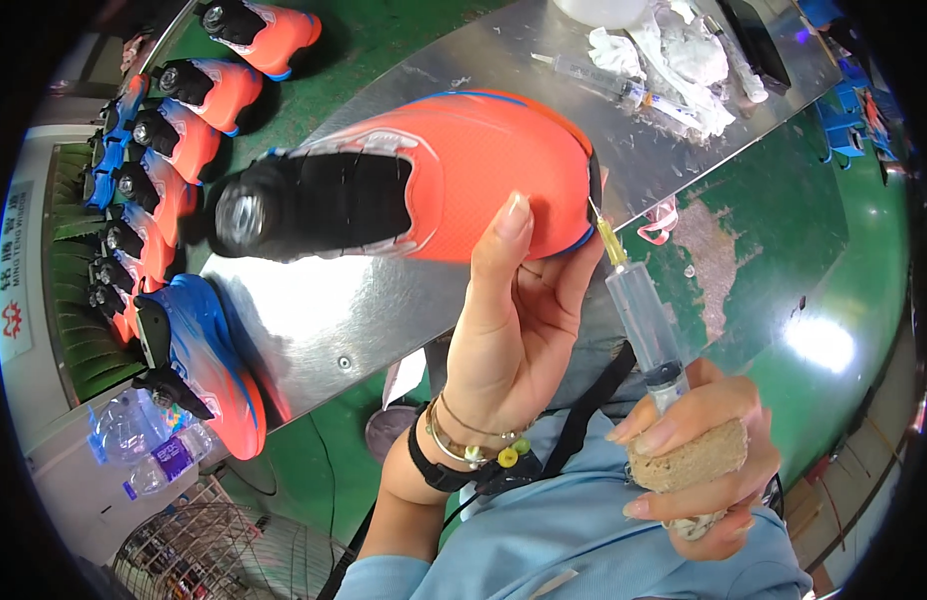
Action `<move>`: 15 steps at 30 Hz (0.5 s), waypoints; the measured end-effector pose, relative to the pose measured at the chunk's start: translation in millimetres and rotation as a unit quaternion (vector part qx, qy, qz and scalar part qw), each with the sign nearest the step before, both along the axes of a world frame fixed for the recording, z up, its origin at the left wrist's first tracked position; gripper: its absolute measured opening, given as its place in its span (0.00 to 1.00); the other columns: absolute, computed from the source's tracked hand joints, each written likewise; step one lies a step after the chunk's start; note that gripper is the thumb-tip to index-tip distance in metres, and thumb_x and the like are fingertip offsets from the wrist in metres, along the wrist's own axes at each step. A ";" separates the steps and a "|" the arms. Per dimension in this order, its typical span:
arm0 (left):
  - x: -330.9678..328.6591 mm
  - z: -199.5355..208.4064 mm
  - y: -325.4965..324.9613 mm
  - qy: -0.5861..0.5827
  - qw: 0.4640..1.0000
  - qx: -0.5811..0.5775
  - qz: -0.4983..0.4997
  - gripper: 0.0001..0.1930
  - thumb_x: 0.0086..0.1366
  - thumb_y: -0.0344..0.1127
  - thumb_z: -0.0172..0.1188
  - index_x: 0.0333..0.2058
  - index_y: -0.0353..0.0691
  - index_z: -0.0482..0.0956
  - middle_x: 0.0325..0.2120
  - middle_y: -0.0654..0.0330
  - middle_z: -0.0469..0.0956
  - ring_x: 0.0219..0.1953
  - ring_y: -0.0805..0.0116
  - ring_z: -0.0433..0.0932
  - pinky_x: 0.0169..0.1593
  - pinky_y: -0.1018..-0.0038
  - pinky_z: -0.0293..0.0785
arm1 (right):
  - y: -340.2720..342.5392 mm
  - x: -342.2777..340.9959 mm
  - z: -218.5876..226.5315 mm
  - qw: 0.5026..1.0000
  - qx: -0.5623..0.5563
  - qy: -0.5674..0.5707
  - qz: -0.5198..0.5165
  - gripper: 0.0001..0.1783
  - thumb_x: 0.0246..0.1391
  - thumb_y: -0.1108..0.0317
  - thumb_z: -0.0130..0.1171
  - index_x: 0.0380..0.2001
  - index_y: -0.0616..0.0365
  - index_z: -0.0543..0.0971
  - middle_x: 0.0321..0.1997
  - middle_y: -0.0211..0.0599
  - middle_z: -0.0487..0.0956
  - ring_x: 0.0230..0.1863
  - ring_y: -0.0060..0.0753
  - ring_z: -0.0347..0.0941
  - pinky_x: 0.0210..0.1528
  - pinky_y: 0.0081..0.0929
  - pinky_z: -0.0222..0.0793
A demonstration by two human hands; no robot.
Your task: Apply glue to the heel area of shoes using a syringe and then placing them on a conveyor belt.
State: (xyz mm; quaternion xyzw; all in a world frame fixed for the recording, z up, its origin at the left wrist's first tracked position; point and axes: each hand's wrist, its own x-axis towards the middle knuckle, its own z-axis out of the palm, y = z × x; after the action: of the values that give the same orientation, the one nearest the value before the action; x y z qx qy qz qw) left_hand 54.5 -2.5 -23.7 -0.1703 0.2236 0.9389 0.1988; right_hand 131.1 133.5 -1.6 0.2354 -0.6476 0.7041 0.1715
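An orange shoe [504,165] with a black tongue and blue edging is in my left hand [509,330], its thumb on the toe and its fingers under the sole edge. My right hand [724,430] grips a clear syringe [644,315] with a yellow-based needle. The needle's tip is at the sole edge of the shoe's toe; whether it touches cannot be made out. Also in my right hand is a tan, rough block [689,458], with a whitish wad [696,525] below it. The shoe's heel end is blurred.
Under the shoe is a metal table [324,320]. A second syringe [584,72] lies by crumpled white tissues [694,60] at the far right. Several orange shoes [224,95] stand in a row at left. One blue-and-orange shoe [209,340] sits near the left edge, above plastic bottles [134,425].
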 end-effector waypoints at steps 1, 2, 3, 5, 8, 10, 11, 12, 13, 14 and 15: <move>-1.9 5.4 -1.0 -0.036 0.999 -0.030 -0.007 0.20 0.63 0.48 0.58 0.47 0.40 0.73 0.50 0.55 0.75 0.55 0.62 0.73 0.56 0.70 0.73 | 0.7 -1.2 -0.2 1.000 0.018 0.012 0.009 0.20 0.50 0.51 0.45 0.18 0.43 0.84 0.37 0.45 0.72 0.23 0.35 0.74 0.28 0.27 0.64; -3.5 10.1 -2.5 -0.047 0.998 -0.037 -0.012 0.20 0.63 0.48 0.58 0.47 0.40 0.73 0.50 0.54 0.75 0.54 0.63 0.73 0.55 0.71 0.74 | 0.3 -0.5 0.3 0.999 0.033 0.012 0.009 0.21 0.51 0.51 0.44 0.18 0.43 0.84 0.37 0.44 0.72 0.24 0.35 0.75 0.29 0.27 0.64; -5.0 13.7 -3.0 -0.059 0.997 -0.044 -0.019 0.20 0.63 0.48 0.58 0.47 0.40 0.73 0.50 0.52 0.75 0.53 0.63 0.74 0.54 0.72 0.75 | 0.7 -0.2 0.1 0.999 0.048 0.011 0.008 0.22 0.52 0.50 0.44 0.18 0.43 0.84 0.37 0.42 0.72 0.24 0.35 0.75 0.29 0.27 0.63; -6.9 19.2 -4.1 -0.088 0.996 -0.025 -0.019 0.18 0.63 0.43 0.60 0.47 0.40 0.73 0.46 0.59 0.77 0.48 0.68 0.77 0.53 0.74 0.76 | -3.1 5.9 1.5 0.998 0.047 -0.029 -0.023 0.23 0.54 0.50 0.42 0.19 0.43 0.83 0.37 0.40 0.73 0.25 0.35 0.76 0.29 0.27 0.63; -8.2 21.3 -2.8 -0.105 0.994 -0.025 -0.023 0.17 0.63 0.41 0.61 0.47 0.40 0.73 0.43 0.61 0.78 0.45 0.70 0.78 0.52 0.75 0.76 | -1.7 6.6 -8.5 1.000 0.021 0.001 -0.013 0.19 0.54 0.54 0.48 0.20 0.51 0.83 0.39 0.50 0.76 0.28 0.37 0.76 0.28 0.26 0.65; -8.1 21.0 -2.8 -0.105 0.994 -0.029 -0.027 0.18 0.62 0.41 0.61 0.47 0.40 0.73 0.43 0.61 0.78 0.45 0.70 0.78 0.52 0.75 0.76 | 2.3 6.4 -15.4 1.000 0.019 0.021 0.009 0.16 0.51 0.58 0.51 0.21 0.55 0.82 0.39 0.56 0.78 0.29 0.38 0.76 0.28 0.26 0.66; -7.7 20.6 -2.7 -0.103 0.994 -0.029 -0.028 0.18 0.62 0.41 0.61 0.47 0.40 0.73 0.43 0.61 0.78 0.45 0.70 0.78 0.52 0.75 0.76 | 4.9 7.1 -17.2 0.999 0.027 0.016 0.018 0.15 0.50 0.59 0.51 0.22 0.56 0.82 0.39 0.57 0.78 0.29 0.38 0.76 0.27 0.26 0.66; -7.5 20.1 -2.5 -0.097 0.994 -0.030 -0.032 0.18 0.62 0.41 0.61 0.47 0.39 0.72 0.43 0.61 0.78 0.45 0.69 0.78 0.52 0.75 0.76 | 6.9 7.4 -19.5 0.999 0.028 0.015 0.024 0.14 0.48 0.60 0.51 0.22 0.56 0.82 0.39 0.57 0.78 0.29 0.39 0.76 0.27 0.26 0.66; -7.4 19.9 -2.8 -0.097 0.994 -0.029 -0.032 0.18 0.62 0.41 0.61 0.48 0.39 0.72 0.44 0.61 0.78 0.46 0.69 0.78 0.53 0.75 0.76 | 8.1 7.4 -21.7 0.999 0.036 0.021 0.027 0.14 0.48 0.60 0.52 0.22 0.56 0.82 0.39 0.57 0.78 0.29 0.39 0.76 0.27 0.26 0.66; -7.3 19.8 -2.6 -0.094 0.995 -0.029 -0.034 0.18 0.62 0.41 0.61 0.48 0.39 0.72 0.44 0.61 0.77 0.46 0.69 0.77 0.53 0.75 0.76 | 9.3 7.1 -23.6 0.999 0.036 0.029 0.028 0.14 0.48 0.61 0.52 0.22 0.56 0.82 0.39 0.57 0.78 0.29 0.39 0.76 0.26 0.26 0.66; -7.1 19.8 -2.1 -0.101 0.993 -0.042 -0.036 0.18 0.62 0.41 0.61 0.48 0.39 0.72 0.44 0.61 0.77 0.47 0.69 0.77 0.54 0.74 0.75 | 10.9 7.2 -24.6 0.998 0.036 0.036 0.028 0.14 0.48 0.61 0.52 0.22 0.57 0.82 0.39 0.57 0.78 0.29 0.39 0.75 0.26 0.26 0.66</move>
State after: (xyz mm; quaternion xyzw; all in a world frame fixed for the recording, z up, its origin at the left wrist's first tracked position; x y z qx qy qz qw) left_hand 47.4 -4.6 -3.9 -0.2641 0.2477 0.8990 0.2466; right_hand 138.3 144.3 -26.2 0.2849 -0.6591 0.6758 0.1664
